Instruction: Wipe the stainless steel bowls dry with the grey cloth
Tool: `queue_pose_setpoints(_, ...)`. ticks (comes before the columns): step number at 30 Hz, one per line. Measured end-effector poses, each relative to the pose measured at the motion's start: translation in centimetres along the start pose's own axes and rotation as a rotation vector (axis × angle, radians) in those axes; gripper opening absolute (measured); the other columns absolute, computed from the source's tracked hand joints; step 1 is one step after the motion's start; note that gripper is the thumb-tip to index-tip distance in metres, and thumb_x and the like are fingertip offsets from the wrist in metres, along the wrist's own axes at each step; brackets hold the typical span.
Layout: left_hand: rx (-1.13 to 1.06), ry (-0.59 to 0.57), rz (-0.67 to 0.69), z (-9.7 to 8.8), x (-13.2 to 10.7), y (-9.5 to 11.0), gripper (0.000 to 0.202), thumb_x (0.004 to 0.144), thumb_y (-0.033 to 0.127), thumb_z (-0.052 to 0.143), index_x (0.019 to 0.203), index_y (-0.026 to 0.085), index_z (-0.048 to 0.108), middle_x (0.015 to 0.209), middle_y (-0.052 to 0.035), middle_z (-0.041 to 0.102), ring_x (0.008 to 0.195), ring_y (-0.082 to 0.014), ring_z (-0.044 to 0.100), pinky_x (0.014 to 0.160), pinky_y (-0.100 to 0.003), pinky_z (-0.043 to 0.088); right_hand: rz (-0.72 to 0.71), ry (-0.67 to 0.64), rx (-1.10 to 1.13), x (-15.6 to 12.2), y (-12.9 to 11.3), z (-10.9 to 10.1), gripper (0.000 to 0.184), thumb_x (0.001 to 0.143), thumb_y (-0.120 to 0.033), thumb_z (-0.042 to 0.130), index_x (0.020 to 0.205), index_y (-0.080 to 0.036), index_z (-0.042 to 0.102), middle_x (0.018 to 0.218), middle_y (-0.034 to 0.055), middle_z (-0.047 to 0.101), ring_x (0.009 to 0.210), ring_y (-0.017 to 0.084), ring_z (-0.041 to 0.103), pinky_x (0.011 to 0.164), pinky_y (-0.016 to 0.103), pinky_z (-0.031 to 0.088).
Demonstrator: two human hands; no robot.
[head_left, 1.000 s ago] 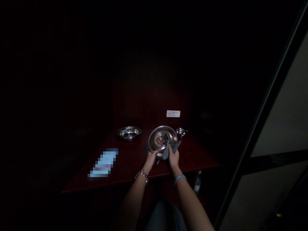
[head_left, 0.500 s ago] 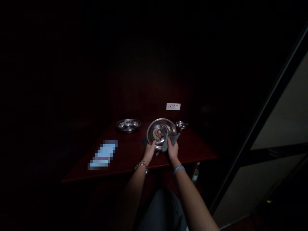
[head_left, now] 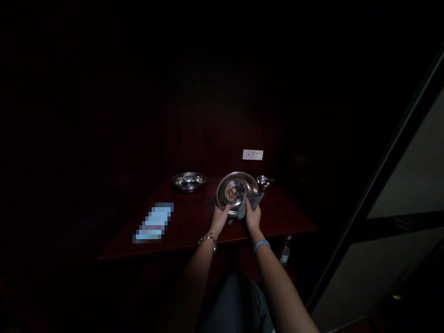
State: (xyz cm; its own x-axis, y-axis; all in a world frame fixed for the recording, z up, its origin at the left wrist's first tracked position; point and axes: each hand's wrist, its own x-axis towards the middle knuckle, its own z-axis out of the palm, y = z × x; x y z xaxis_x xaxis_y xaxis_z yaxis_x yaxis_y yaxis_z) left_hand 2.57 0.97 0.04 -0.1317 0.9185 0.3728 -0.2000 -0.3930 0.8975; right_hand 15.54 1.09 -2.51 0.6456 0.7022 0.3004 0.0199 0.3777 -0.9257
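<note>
A round steel plate [head_left: 236, 190] is tilted up toward me above a dark red table [head_left: 194, 226]. My left hand [head_left: 220, 218] grips its lower left rim, fingers closed on it. My right hand [head_left: 253, 217] is closed on a grey cloth [head_left: 250, 204] and presses it against the plate's lower right edge. A beaded bracelet is on my left wrist and a light blue band on my right.
A divided steel tray [head_left: 189, 181] lies at the back left of the table and a small steel bowl [head_left: 265, 181] at the back right. A blurred light blue paper [head_left: 154, 222] lies on the left. A white socket panel [head_left: 252, 154] is on the wall. A bottle [head_left: 285, 253] stands below the table's right edge.
The plate and both hands keep their grip; the cloth has shifted slightly along the plate's lower right rim. The view itself has drifted a little.
</note>
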Motion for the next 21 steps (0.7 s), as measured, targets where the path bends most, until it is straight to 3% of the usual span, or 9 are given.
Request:
queue_pose_setpoints(4, -0.02, 0.012, -0.038, 0.1, -0.2, 0.3, 0.05, 0.078, 0.015, 0.068, 0.126, 0.017, 0.058, 0.133, -0.0115, 0.068, 0.126, -0.0206, 0.062, 0.114, -0.034, 0.04, 0.005, 0.032, -0.054, -0.1, -0.3, -0.1, 0.046, 0.079, -0.05, 0.066, 0.106, -0.013, 0.074, 0.107, 0.0158, 0.078, 0.1, 0.029, 0.074, 0.088, 0.036, 0.056)
queue_pose_setpoints(14, -0.009, -0.145, -0.043, 0.0, -0.1, -0.6, 0.047, 0.074, 0.016, 0.075, 0.12, 0.012, 0.063, 0.13, -0.015, 0.069, 0.124, -0.0254, 0.063, 0.114, -0.04, 0.04, 0.009, 0.019, -0.046, -0.1, -0.4, -0.1, 0.048, 0.08, -0.05, 0.065, 0.109, -0.012, 0.073, 0.109, 0.0164, 0.077, 0.101, 0.03, 0.074, 0.087, 0.036, 0.056)
queue_pose_setpoints(21, 0.017, -0.116, -0.076, -0.1, 0.4, -1.0, 0.027, 0.074, 0.013, 0.068, 0.101, 0.015, 0.07, 0.115, -0.0118, 0.075, 0.124, -0.0252, 0.063, 0.115, -0.042, 0.04, 0.016, 0.006, -0.053, -0.2, -0.4, 0.0, 0.045, 0.077, -0.048, 0.068, 0.104, -0.013, 0.073, 0.105, 0.0163, 0.078, 0.099, 0.03, 0.074, 0.086, 0.036, 0.056)
